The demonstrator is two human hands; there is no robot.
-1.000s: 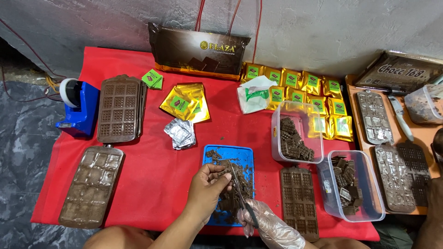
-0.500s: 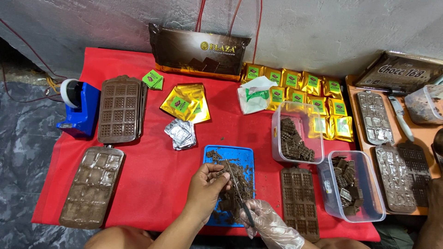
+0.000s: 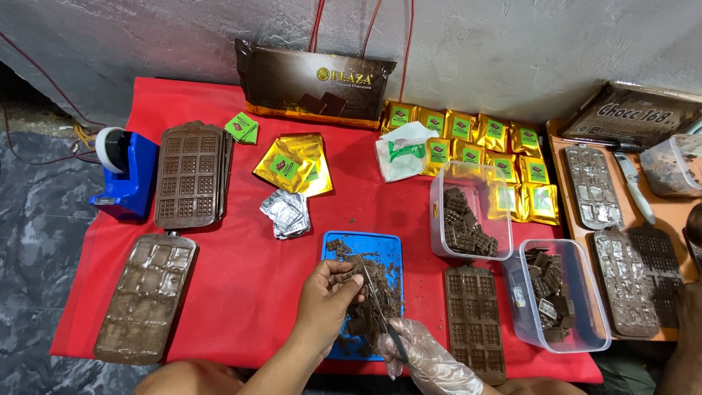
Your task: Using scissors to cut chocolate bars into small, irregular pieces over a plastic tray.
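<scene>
Little has shifted in the last second: both hands have stayed over the blue tray [image 3: 380,245] near the front edge of the desk, the blade tilting only slightly. The bare left hand [image 3: 330,296] is curled, its fingertips pinching a small chocolate piece [image 3: 351,273] above the tray. The right hand [image 3: 431,358], in a clear plastic glove, is closed round the handle of a knife [image 3: 376,300] whose thin blade slants up to the piece. Chocolate crumbs and shavings lie across the tray.

Just right of the tray a brown chocolate mould [image 3: 475,322] lies flat on the red cloth [image 3: 248,285]. Beyond it stand two clear plastic boxes [image 3: 468,212] holding chocolate pieces. Gold wrappers [image 3: 296,164] and folded silver foil [image 3: 287,213] lie toward the middle of the desk. More moulds [image 3: 191,174] lie near the left edge, beside a blue tape dispenser [image 3: 126,175].
</scene>
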